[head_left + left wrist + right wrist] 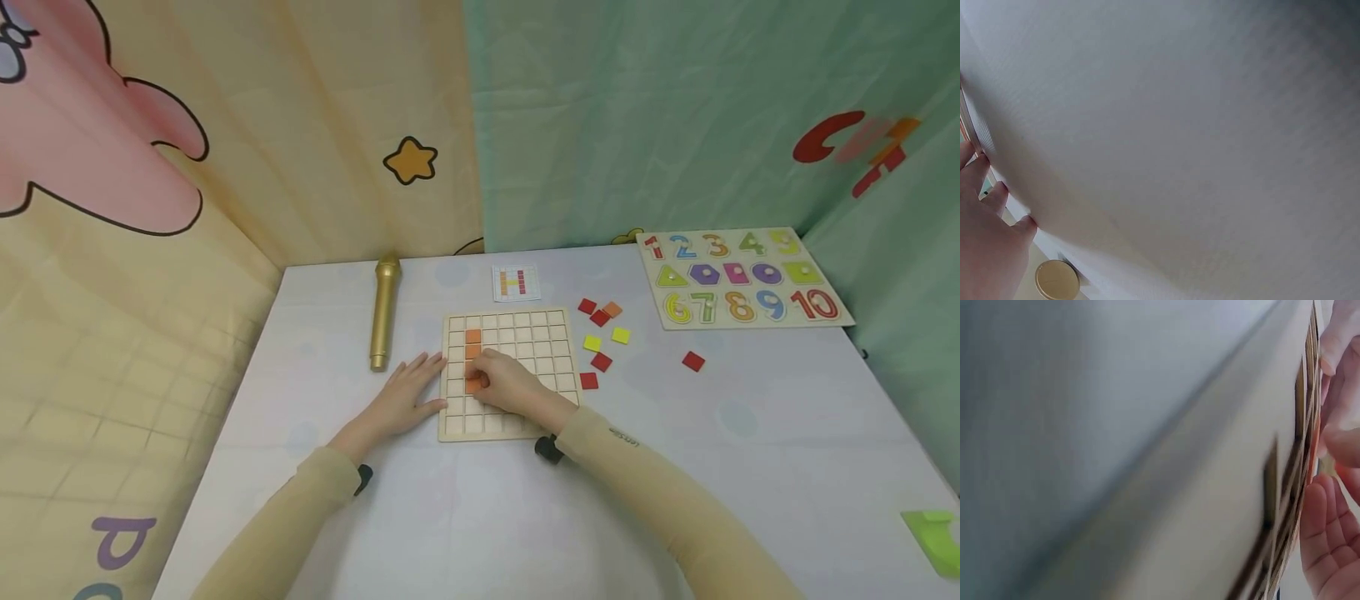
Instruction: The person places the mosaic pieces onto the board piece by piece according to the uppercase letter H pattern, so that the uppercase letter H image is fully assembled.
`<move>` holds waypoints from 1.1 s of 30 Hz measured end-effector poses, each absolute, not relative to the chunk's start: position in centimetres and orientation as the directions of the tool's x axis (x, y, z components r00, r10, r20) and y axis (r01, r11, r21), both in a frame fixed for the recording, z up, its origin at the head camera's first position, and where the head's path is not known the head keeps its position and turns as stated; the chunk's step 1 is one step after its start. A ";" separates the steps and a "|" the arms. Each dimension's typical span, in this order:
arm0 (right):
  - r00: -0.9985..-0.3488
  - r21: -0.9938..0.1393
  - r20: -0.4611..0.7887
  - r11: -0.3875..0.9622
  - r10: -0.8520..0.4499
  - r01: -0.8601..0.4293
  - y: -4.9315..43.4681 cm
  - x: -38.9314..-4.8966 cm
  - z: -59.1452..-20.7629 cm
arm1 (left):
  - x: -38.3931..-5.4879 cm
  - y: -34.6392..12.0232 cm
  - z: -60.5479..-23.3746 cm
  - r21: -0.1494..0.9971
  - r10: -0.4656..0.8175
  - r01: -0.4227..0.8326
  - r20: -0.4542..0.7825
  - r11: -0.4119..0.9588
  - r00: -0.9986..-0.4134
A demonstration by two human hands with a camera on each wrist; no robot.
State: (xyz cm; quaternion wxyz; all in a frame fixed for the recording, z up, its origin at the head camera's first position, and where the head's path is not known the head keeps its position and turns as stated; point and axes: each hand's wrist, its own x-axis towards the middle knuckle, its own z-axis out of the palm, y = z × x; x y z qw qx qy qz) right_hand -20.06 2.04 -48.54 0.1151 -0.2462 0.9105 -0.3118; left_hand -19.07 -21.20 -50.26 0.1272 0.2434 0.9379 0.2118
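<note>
A wooden grid board (525,425) lies flat on the table, with orange square tiles (473,337) in a column on its left part. My right hand (517,383) is over that column, fingers curled and pinching an orange tile (1350,478), mostly hidden by the fingers. My left hand (408,396) rests on the table with fingers spread, its fingertips right at the board's left edge. In the left wrist view those fingertips line up along the edge. Behind the board lies a small pattern card (516,284) with orange, yellow and red squares.
Red tiles (602,362), yellow tiles (620,335) and an orange tile (612,309) lie loose right of the board. One red tile (693,361) is farther right. A gold microphone (382,312) lies at left; a number puzzle (720,312) sits at back right. A green object (933,537) is at the right edge.
</note>
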 end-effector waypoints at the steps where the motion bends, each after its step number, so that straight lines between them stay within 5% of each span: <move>1: -0.856 -0.638 -0.056 0.678 -0.514 -0.365 2.2 -20.1 -48.5 | -19.1 -21.2 -50.3 0.459 0.510 0.402 -0.136 0.792 -0.849; 18: -0.988 -0.710 -0.083 0.704 -0.129 -0.032 15.3 -25.7 -43.9 | -19.1 -21.3 -50.4 0.450 0.501 0.397 -0.138 0.800 -0.854; 25: -0.984 -0.688 -0.178 0.712 0.024 0.142 20.0 -26.4 -45.5 | -19.1 -21.2 -50.5 0.450 0.496 0.390 -0.144 0.804 -0.856; 33: -0.978 -0.674 -0.203 0.719 0.040 0.169 21.8 -26.6 -47.5 | -19.0 -21.2 -50.3 0.449 0.501 0.397 -0.140 0.801 -0.854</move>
